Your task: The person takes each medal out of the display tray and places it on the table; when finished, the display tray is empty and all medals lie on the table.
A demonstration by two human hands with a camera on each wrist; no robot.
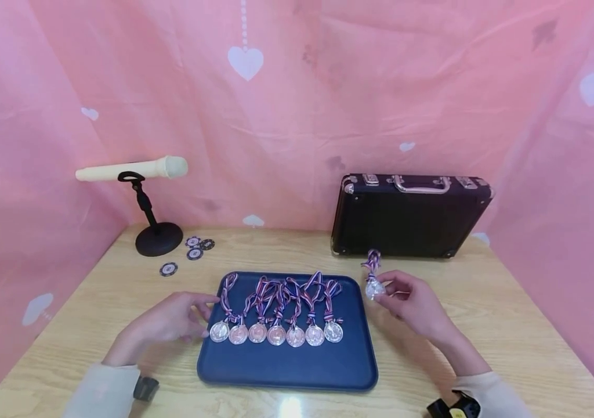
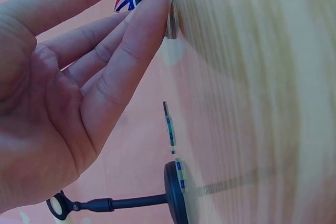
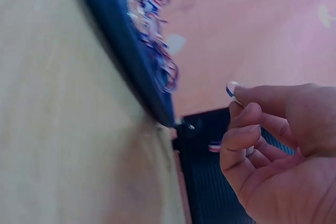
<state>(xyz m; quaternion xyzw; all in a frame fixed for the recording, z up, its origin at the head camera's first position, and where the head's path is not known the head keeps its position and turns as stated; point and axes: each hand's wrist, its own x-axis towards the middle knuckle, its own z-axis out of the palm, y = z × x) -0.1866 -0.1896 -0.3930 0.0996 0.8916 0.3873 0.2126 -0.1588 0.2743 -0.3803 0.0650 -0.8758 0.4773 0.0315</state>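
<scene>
**Q:** Sleeves and wrists come lowest in the head view; what lies beyond them?

**A:** Head view. Left hand (image 1: pixel 171 319) lies relaxed, fingers loosely extended, at the left rim of the blue tray (image 1: pixel 286 371), beside the leftmost of seven medals (image 1: pixel 276 334) set in a row, ribbons fanned toward the far rim. Right hand (image 1: pixel 414 305) pinches an eighth medal (image 1: pixel 374 288) just off the tray's right edge, above the bench (image 1: pixel 511 325); its striped ribbon (image 1: pixel 372 261) is bunched and stands up from the disc.

**Q:** How should that medal handle?

**A:** Judged from its look: a small, light, rigid disc with a smooth, probably slippery face, best held by the rim between thumb and fingertip. The ribbon is soft and limp, so it gives no control of where the disc lands.

**Q:** And the left wrist view?

**A:** Left wrist view. Open palm (image 2: pixel 58 103), fingers straight, fingertips at the tray's dark edge; nothing held. The microphone stand (image 2: pixel 173 195) rises from the bench behind.

**Q:** The right wrist view?

**A:** Right wrist view. Curled fingers (image 3: pixel 247 129) nip the medal's rim (image 3: pixel 232 88); most of the disc is hidden. The tray's rim and ribbons pass on the left, with the black case (image 3: pixel 210 182) behind.

**Q:** What else stands on the bench?

**A:** A microphone (image 1: pixel 132 169) on its stand, some chips (image 1: pixel 192 248) and the case, upright at the back.
</scene>
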